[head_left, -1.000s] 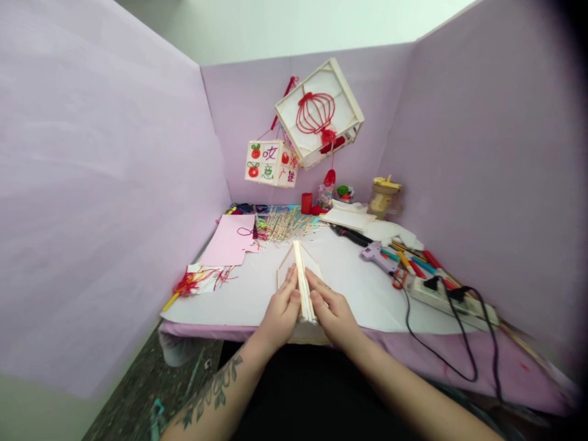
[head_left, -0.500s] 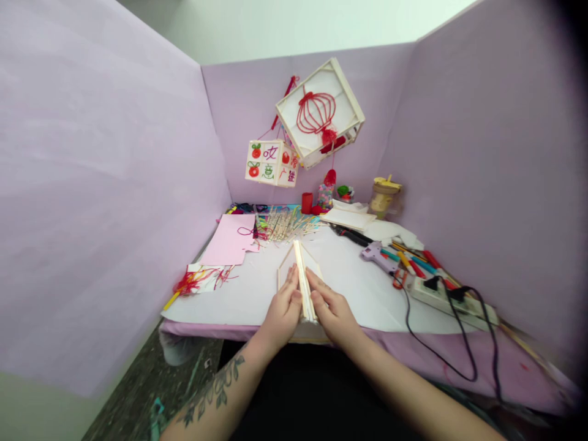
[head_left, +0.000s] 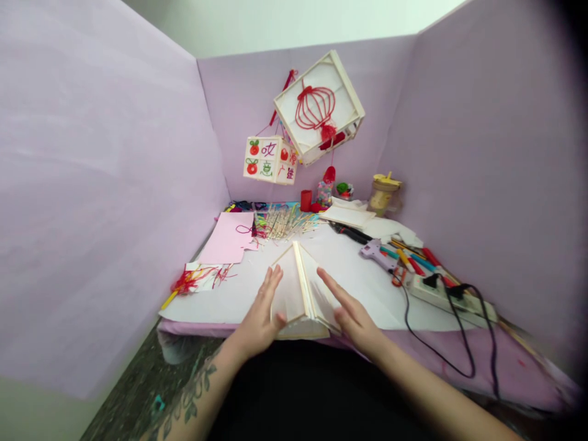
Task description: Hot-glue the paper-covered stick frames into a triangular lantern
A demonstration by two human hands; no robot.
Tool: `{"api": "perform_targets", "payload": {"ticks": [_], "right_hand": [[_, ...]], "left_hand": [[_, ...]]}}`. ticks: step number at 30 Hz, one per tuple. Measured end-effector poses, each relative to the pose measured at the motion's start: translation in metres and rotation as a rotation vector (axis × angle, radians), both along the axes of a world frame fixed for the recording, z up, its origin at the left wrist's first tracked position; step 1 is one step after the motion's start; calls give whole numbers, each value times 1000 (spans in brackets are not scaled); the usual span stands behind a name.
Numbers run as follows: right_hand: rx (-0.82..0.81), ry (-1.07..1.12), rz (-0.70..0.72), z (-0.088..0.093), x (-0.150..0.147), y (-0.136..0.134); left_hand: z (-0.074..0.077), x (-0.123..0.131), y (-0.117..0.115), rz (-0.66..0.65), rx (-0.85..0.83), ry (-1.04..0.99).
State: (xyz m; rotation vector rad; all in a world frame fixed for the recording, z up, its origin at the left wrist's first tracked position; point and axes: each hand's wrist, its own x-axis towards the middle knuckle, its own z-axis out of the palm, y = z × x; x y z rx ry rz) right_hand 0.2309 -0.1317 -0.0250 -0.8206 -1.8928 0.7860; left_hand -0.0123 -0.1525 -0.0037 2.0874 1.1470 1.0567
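A small wooden lantern frame with white paper panels [head_left: 297, 293] stands on the white sheet at the table's near edge, one corner edge pointing up. My left hand [head_left: 260, 317] lies flat against its left panel, fingers stretched out. My right hand [head_left: 350, 313] rests with straight fingers along its right panel. Neither hand grips anything.
A purple glue gun [head_left: 377, 253], markers [head_left: 416, 264] and a power strip [head_left: 448, 296] with black cables lie at the right. Wooden sticks [head_left: 283, 223], pink paper [head_left: 228, 239] and red thread [head_left: 196, 278] sit at the left and back. Two finished lanterns [head_left: 318, 109] hang on the back wall.
Both hands have slid outward from the frame's top edge down onto its side panels, fingers now spread flat. The frame's two white panels show more widely.
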Motion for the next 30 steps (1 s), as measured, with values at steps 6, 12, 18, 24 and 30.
{"api": "perform_targets", "payload": {"ticks": [6, 12, 18, 24, 30], "right_hand": [[144, -281, -29, -38, -3, -8], [195, -270, -24, -38, -19, -7], [207, -254, -17, -30, -28, -11], [184, -262, 29, -21, -33, -7], [142, -273, 32, -29, -26, -9]], "left_hand": [[-36, 6, -12, 53, -14, 198], [-47, 15, -7, 22, 11, 141], [-50, 20, -9, 44, -4, 33], [-52, 20, -9, 27, -6, -15], [-47, 15, -16, 12, -59, 23]]}}
